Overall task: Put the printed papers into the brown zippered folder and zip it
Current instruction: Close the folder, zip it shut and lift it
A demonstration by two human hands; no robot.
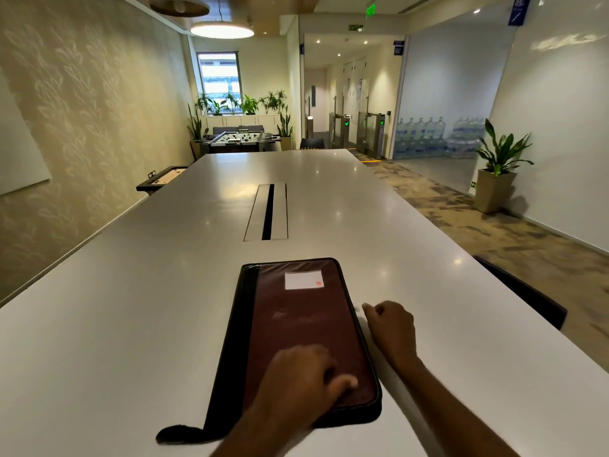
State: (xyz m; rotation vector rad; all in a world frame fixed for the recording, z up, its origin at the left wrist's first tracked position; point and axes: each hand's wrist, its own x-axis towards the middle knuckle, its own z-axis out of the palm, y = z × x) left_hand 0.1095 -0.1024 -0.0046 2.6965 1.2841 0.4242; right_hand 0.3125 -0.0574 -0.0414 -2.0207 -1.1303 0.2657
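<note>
Two hands on closed brown folder (pixel 306 328), left (pixel 301 379) pressing flat, right (pixel 392 326) grip pinching zipper, white table (pixel 131 308).

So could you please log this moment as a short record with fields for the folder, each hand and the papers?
folder: brown zippered folder, closed flat on the white table, white label on its cover
left hand: left hand pressing on the cover's near end
right hand: right hand at the folder's right edge, pinched at what looks like the zipper pull
papers: none visible outside the folder
zip state: near right corner looks zipped; the rest cannot be told
</note>
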